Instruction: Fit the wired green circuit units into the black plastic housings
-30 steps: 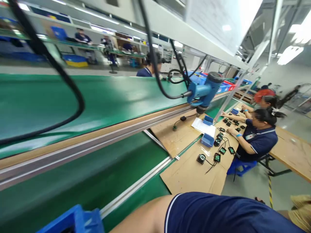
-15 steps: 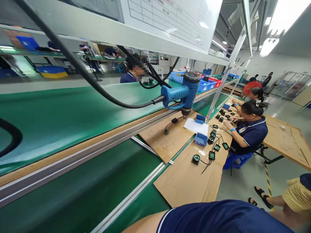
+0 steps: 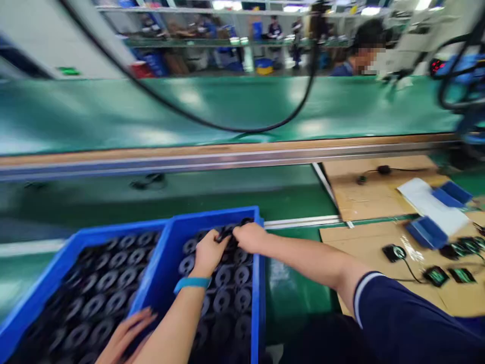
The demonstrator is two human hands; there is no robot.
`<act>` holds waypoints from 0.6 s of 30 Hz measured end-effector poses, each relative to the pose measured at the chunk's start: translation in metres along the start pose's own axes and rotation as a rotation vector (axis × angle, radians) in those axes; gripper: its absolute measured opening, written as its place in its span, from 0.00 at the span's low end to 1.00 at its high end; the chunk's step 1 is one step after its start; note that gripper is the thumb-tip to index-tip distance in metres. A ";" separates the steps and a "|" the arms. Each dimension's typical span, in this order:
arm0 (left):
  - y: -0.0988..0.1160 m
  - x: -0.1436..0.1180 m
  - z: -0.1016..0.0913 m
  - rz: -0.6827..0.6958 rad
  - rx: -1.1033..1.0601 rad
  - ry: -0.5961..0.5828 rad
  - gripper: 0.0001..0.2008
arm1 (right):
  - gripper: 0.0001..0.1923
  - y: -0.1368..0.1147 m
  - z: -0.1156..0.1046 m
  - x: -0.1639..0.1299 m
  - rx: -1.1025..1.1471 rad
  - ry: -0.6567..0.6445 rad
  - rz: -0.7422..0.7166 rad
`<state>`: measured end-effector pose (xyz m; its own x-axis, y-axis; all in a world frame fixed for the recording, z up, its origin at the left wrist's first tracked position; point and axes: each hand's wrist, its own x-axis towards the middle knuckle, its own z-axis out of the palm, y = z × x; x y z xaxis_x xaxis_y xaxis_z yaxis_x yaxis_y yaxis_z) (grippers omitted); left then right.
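At bin point(image 3: 256, 303), left fingers point(image 3: 212, 236), pinched part point(image 3: 227, 232) blurred

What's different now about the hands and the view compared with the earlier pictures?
The head view has swung left. The left hand and right hand, both out of sight before, are now among the black round parts in a blue bin; blur hides whether either holds one. The small blue trays and white paper keep their arrangement.
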<state>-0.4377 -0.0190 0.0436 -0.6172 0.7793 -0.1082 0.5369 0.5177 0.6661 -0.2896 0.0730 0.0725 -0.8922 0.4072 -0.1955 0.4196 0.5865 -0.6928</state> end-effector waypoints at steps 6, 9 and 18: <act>-0.049 -0.022 -0.038 -0.231 -0.701 0.123 0.27 | 0.27 0.027 0.011 -0.008 0.533 -0.030 0.009; -0.052 -0.031 -0.050 -0.247 -0.914 0.115 0.29 | 0.33 0.031 0.014 -0.012 0.793 -0.143 0.001; -0.088 -0.041 -0.094 -0.299 -0.772 0.006 0.25 | 0.19 0.000 0.022 0.032 0.661 -0.366 0.039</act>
<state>-0.5137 -0.1298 0.0591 -0.6756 0.6443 -0.3583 -0.1948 0.3127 0.9297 -0.3218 0.0710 0.0511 -0.9257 0.0926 -0.3667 0.3672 -0.0125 -0.9301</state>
